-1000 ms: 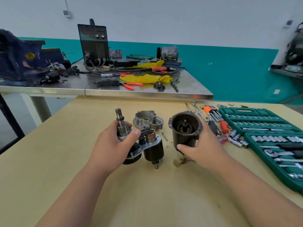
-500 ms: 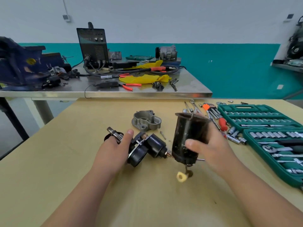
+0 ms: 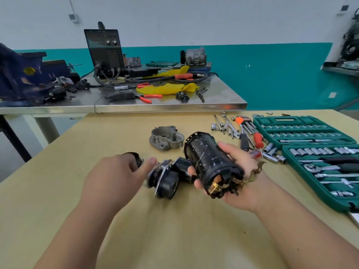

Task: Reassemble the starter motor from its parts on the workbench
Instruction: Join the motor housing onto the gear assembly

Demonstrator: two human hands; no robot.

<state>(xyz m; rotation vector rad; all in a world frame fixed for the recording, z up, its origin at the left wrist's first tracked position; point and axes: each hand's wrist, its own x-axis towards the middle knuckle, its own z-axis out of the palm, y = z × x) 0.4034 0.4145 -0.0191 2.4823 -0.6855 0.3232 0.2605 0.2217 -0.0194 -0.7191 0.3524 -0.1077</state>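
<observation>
Head view. The housing, a black cylinder flecked with white, is gripped by the right hand just right of frame centre. It is cradled from beneath, with the thumb over its upper side and the fingertips curled round its lower left side. The housing is held clear of the workbench and tilted, its far end raised toward the upper left and its near end turned toward the camera. Brass and copper parts are seen inside the near end, and a frayed lead hangs beside the wrist.

The drive assembly is located at frame centre, just left of the housing and apparently touching it. Its left end is gripped by the left hand; the fingers are curled over a dark part and largely hidden, and the thumb is extended along the assembly. This hand is blurred.

A grey cover lies on the workbench beyond both parts, apart from them. Loose sockets, hex keys and a red screwdriver are laid at the right, beside an open green socket case. A steel table carrying a welder and a vise is seen across the upper frame.
</observation>
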